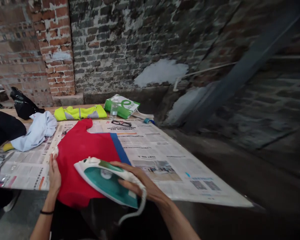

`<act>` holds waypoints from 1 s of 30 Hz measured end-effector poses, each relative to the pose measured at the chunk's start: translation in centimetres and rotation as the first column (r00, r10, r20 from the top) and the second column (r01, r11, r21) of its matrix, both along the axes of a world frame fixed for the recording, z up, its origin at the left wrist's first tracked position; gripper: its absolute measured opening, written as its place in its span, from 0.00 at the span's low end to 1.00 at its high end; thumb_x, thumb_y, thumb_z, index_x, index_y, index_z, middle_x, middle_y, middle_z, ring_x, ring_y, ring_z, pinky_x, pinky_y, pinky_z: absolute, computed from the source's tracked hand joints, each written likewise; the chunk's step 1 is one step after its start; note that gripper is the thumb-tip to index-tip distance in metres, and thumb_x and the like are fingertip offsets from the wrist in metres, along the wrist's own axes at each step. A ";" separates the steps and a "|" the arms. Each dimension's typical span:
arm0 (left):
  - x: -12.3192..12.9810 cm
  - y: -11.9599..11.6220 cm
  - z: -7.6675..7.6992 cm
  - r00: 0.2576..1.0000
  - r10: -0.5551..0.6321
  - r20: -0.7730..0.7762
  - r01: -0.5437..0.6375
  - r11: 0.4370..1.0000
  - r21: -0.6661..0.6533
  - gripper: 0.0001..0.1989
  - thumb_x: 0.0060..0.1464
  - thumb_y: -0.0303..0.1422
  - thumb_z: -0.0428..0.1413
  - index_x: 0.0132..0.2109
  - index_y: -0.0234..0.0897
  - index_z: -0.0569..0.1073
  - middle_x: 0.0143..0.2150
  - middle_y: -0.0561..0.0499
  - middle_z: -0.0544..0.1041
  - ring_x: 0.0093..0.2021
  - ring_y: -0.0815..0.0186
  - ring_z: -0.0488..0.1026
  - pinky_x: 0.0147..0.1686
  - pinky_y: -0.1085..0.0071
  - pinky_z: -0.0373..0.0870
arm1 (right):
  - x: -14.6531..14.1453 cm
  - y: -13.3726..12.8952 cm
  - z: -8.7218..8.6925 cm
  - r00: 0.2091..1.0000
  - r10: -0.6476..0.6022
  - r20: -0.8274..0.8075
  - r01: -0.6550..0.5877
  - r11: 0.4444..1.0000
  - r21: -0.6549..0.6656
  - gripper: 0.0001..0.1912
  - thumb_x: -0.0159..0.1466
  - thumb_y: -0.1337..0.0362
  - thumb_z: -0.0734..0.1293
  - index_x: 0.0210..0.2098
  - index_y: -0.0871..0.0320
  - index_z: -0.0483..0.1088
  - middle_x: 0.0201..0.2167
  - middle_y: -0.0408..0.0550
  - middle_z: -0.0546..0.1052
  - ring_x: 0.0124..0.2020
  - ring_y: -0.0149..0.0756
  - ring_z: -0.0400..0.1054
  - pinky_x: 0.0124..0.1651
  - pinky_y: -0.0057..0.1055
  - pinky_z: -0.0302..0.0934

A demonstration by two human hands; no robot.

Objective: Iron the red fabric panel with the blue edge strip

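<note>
Iron (107,181) hangs tilted, your right hand (137,183) with fingers closed on its handle; your open left hand (54,176) smooths the red cloth (87,166).

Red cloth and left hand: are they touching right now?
Touching: the head view shows the left hand lying against the edge of the red cloth, with no gap between them.

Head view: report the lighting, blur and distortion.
Head view: wide-angle distortion bends the brick wall and stretches the newspaper toward the lower right; the right side falls dark and smeared, while the steam iron, left hand and right hand stay fairly sharp; light is soft and uneven, with small glare on the plastic bottle.
</note>
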State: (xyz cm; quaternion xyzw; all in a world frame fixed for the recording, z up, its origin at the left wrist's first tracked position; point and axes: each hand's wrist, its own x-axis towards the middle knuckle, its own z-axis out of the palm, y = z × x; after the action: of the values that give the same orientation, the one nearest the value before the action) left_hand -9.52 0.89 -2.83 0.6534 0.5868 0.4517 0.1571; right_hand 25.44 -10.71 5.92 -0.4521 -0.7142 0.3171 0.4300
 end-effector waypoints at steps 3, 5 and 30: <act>0.9 -0.7 0.9 0.987 0.052 0.155 -0.044 0.997 -0.056 0.29 0.72 0.45 0.35 0.73 0.39 0.57 0.71 0.43 0.66 0.73 0.58 0.57 0.71 0.55 0.57 | 1.7 -1.5 -1.8 0.964 -0.267 0.011 0.267 0.963 0.037 0.27 0.64 0.54 0.68 0.61 0.55 0.72 0.55 0.53 0.79 0.52 0.49 0.76 0.53 0.39 0.70; 1.5 -1.0 1.3 0.986 0.043 0.164 -0.034 0.997 -0.062 0.30 0.71 0.46 0.37 0.72 0.39 0.58 0.71 0.43 0.66 0.73 0.58 0.57 0.72 0.54 0.55 | 1.8 -1.0 -3.0 0.894 -0.448 -0.002 0.446 0.890 0.090 0.28 0.63 0.54 0.68 0.61 0.55 0.72 0.57 0.53 0.78 0.55 0.50 0.74 0.56 0.42 0.69; 4.3 12.3 4.6 0.830 -0.286 -0.479 0.198 0.954 -0.227 0.18 0.64 0.35 0.50 0.56 0.36 0.76 0.66 0.39 0.72 0.71 0.50 0.61 0.69 0.41 0.52 | 7.0 10.7 -1.5 0.881 -0.452 0.141 0.463 0.884 -0.062 0.20 0.50 0.49 0.73 0.34 0.57 0.81 0.25 0.45 0.81 0.25 0.42 0.73 0.28 0.32 0.64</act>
State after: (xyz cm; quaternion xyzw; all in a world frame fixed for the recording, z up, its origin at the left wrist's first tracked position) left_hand -5.23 13.19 1.81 0.8025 0.5554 0.1894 0.1079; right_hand 32.49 0.01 4.43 -0.6464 -0.5965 0.2113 0.4263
